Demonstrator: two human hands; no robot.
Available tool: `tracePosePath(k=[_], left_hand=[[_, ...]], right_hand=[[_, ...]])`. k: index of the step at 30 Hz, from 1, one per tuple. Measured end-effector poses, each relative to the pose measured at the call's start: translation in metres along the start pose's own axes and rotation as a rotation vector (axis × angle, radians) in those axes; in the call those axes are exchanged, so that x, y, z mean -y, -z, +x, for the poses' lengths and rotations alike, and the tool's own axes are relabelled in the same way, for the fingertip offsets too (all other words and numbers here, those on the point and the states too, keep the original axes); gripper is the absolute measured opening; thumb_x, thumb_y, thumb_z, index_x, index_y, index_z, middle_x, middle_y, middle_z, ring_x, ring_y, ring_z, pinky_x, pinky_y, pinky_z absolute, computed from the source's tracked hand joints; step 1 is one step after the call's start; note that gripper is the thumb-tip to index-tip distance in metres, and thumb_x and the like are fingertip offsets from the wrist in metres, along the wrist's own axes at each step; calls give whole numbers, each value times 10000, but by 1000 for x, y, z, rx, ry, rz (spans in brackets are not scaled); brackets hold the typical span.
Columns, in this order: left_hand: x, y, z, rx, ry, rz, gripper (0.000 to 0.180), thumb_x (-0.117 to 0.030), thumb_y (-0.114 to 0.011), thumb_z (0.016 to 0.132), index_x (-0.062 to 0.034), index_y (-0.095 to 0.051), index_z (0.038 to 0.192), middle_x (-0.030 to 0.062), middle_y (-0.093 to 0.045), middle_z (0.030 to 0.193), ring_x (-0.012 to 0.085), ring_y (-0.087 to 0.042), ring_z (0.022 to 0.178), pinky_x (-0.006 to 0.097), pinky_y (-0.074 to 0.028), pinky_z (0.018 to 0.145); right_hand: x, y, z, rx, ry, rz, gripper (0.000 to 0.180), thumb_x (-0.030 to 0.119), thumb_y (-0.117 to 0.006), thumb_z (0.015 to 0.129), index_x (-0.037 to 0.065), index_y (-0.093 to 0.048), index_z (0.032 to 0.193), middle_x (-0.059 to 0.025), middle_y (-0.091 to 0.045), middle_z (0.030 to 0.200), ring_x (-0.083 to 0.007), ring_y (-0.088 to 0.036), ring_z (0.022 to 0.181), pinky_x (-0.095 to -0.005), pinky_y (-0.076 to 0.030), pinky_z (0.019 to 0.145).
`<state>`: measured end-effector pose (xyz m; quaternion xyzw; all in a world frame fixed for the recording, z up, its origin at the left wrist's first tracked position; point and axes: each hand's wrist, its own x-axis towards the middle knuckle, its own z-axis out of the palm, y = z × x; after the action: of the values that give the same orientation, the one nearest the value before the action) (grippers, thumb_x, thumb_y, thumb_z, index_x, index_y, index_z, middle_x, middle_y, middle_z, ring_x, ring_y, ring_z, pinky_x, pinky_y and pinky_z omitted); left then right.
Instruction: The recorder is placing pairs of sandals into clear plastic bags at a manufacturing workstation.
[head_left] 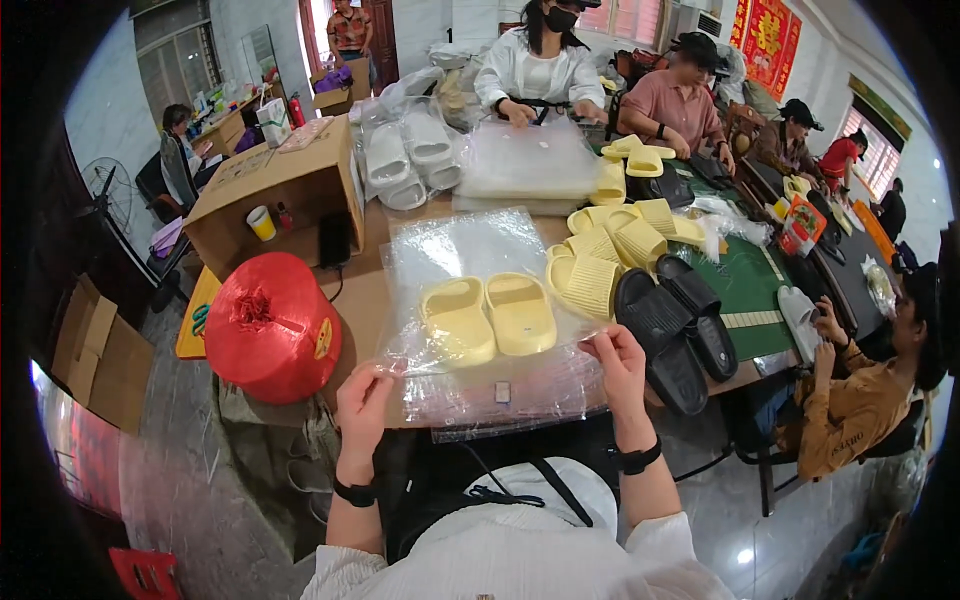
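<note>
A pair of pale yellow slide sandals [488, 320] lies inside a clear plastic bag [455, 240] on the table in front of me. My left hand [362, 398] pinches the bag's near left corner. At the opposite near corner, my right hand [617, 362] grips the film between thumb and fingers. Between my hands the bag's near edge is stretched out. Under that edge lies a stack of clear bags [480, 402]. Close to my right hand are black slide sandals [655, 335], with a pile of yellow sandals [600, 262] behind them.
A big red twine roll [272, 328] stands left of the bag, beside an open cardboard box [262, 190]. Bagged white sandals [410, 150] and a stack of clear film [530, 160] are at the back. Co-workers sit and stand around the table; one at right handles a white sandal [798, 322].
</note>
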<state>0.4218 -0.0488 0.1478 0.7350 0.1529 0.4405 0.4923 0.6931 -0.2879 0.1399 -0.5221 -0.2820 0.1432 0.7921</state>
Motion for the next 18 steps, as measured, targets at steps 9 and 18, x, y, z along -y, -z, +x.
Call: tracePosePath(k=[9, 18], left_hand=[[28, -33, -26, 125, -105, -74, 87, 37, -584, 799, 24, -641, 863, 162, -670, 1040, 275, -632, 1009, 379, -487, 948], [41, -58, -38, -43, 567, -431, 435, -109, -651, 906, 14, -478, 1286, 84, -527, 1262, 151, -532, 1078, 289, -436, 942]], right_hand=[[-40, -18, -24, -167, -553, 568, 317, 237, -558, 999, 77, -493, 1264, -84, -614, 1168, -197, -647, 929, -320, -534, 799], [-52, -34, -42, -50, -452, 83, 543, -23, -684, 845, -6, -404, 1310, -118, -581, 1188, -197, -615, 1039, -308, -529, 847]])
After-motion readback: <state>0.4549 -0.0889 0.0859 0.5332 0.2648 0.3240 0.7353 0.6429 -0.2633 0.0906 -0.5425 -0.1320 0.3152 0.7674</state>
